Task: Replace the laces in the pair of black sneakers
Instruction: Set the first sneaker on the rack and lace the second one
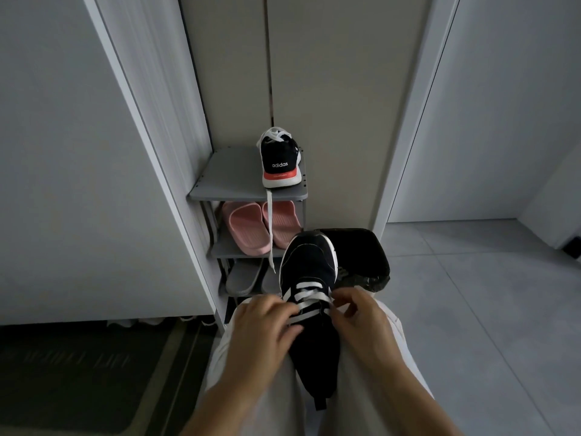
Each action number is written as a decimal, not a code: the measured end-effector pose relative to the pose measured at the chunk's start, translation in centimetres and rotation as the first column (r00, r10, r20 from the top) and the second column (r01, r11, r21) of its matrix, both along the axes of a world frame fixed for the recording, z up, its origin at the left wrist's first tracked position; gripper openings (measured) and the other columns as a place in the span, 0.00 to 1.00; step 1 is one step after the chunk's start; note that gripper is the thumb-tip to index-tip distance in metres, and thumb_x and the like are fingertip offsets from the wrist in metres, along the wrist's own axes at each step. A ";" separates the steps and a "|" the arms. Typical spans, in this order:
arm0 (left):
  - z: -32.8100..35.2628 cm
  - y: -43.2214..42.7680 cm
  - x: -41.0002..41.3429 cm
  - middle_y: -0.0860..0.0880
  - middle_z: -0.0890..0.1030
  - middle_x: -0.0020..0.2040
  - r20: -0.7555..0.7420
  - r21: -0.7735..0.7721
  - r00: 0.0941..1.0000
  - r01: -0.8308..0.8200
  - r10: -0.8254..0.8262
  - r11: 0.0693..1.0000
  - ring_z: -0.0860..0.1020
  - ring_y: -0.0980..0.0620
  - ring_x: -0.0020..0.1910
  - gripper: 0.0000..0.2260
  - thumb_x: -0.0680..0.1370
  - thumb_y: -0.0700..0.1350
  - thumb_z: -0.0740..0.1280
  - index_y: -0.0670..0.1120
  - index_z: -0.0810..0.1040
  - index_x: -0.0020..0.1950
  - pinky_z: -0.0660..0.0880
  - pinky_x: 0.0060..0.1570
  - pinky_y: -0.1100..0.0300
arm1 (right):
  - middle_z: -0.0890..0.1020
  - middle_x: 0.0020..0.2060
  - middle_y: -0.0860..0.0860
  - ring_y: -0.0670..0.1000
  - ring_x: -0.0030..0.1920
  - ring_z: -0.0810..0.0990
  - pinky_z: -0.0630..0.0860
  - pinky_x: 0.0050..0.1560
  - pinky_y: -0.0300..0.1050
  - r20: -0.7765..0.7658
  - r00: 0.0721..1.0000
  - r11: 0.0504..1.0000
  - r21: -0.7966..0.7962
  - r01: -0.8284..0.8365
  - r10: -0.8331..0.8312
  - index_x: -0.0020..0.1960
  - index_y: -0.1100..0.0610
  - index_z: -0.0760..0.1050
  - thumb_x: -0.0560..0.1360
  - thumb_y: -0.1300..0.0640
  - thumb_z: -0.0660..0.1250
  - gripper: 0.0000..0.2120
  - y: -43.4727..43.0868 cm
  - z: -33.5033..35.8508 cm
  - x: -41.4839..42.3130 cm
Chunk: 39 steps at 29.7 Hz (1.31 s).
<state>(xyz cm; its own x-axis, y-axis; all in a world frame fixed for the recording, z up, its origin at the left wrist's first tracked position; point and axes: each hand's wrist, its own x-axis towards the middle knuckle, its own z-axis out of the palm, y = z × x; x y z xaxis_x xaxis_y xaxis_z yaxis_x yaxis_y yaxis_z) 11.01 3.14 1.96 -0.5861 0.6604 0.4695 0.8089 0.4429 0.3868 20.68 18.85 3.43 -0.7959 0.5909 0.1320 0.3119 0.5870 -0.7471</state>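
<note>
View from above a person's lap, looking down & fwd. A black sneaker (309, 297) lies between the knees on pale trousers (251, 388), toe pointing away, heel twd the viewer. White laces (309, 302) cross its front in flat horizontal bars. Left hand (262, 328) is curled over the shoe's left side, fingers pinching a lace. Right hand (358, 313) is at the shoe's right side, fingertips closed on the lace end; both a bit blurred.

Straight ahead, a grey shoe rack (226, 184) w/ 3 shelves stands in a narrow recess. Top shelf: the 2nd black sneaker (280, 162), heel facing out, at the right front edge; one loose white lace (269, 228) hangs from it past the shelf edge, down in front of the lower shelves. Middle shelf: pink slides (262, 223), side by side. Bottom shelf: grey slippers (243, 276), partly hidden.

A black bag (361, 259) sits on the floor just right of the held shoe's toe. Right: open grey tiled floor (471, 294). Left: a white panel (78, 152) close by, dark mat (78, 372) below it.
</note>
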 end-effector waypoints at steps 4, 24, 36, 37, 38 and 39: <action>-0.2 3.0 0.9 0.52 0.73 0.39 -0.165 -0.060 0.985 -0.065 0.055 0.996 0.67 0.54 0.42 0.16 0.61 0.44 0.79 0.50 0.80 0.45 0.66 0.44 0.62 | 0.74 0.36 0.40 0.39 0.37 0.74 0.67 0.41 0.23 -0.065 0.995 0.997 0.006 0.071 -0.071 0.43 0.47 0.76 0.73 0.58 0.69 0.05 -0.2 -0.2 0.1; 1.6 -8.4 -2.3 0.46 0.79 0.37 0.837 -0.102 0.516 -0.183 0.183 0.978 0.77 0.50 0.38 0.02 0.73 0.38 0.69 0.43 0.80 0.41 0.73 0.39 0.63 | 0.77 0.39 0.42 0.42 0.41 0.74 0.70 0.39 0.30 -0.217 0.969 0.993 -0.044 0.113 -0.120 0.44 0.40 0.72 0.74 0.60 0.66 0.13 -0.2 -1.3 0.2; 1.4 -9.7 -3.1 0.49 0.81 0.40 0.766 -0.382 0.593 0.109 0.249 0.918 0.79 0.58 0.40 0.03 0.73 0.42 0.70 0.48 0.79 0.40 0.76 0.44 0.67 | 0.79 0.41 0.44 0.31 0.48 0.70 0.66 0.43 0.22 -0.184 0.980 0.994 0.097 -0.056 0.073 0.44 0.56 0.80 0.71 0.60 0.72 0.03 -0.9 0.3 0.5; 1.3 -9.9 -3.3 0.49 0.81 0.41 0.754 -0.406 0.601 0.108 0.266 0.907 0.79 0.57 0.41 0.02 0.73 0.43 0.70 0.48 0.79 0.41 0.76 0.45 0.66 | 0.79 0.41 0.45 0.30 0.48 0.70 0.65 0.43 0.21 -0.181 0.980 0.993 0.106 -0.060 0.078 0.44 0.55 0.79 0.71 0.60 0.71 0.03 -0.9 0.4 0.6; 1.2 -9.9 -3.4 0.49 0.81 0.42 0.749 -0.430 0.603 0.127 0.275 0.894 0.79 0.56 0.42 0.02 0.73 0.43 0.70 0.48 0.78 0.41 0.76 0.45 0.66 | 0.79 0.40 0.44 0.30 0.48 0.70 0.65 0.43 0.21 -0.176 0.982 0.993 0.106 -0.055 0.073 0.44 0.55 0.79 0.71 0.60 0.71 0.03 -1.0 0.4 0.6; 1.3 -9.8 -3.4 0.50 0.80 0.42 0.744 -0.456 0.607 0.153 0.281 0.877 0.79 0.57 0.42 0.02 0.73 0.44 0.70 0.48 0.78 0.42 0.75 0.45 0.67 | 0.79 0.40 0.44 0.29 0.48 0.70 0.65 0.43 0.21 -0.170 0.983 0.994 0.097 -0.047 0.063 0.45 0.55 0.79 0.71 0.59 0.71 0.03 -1.0 0.4 0.6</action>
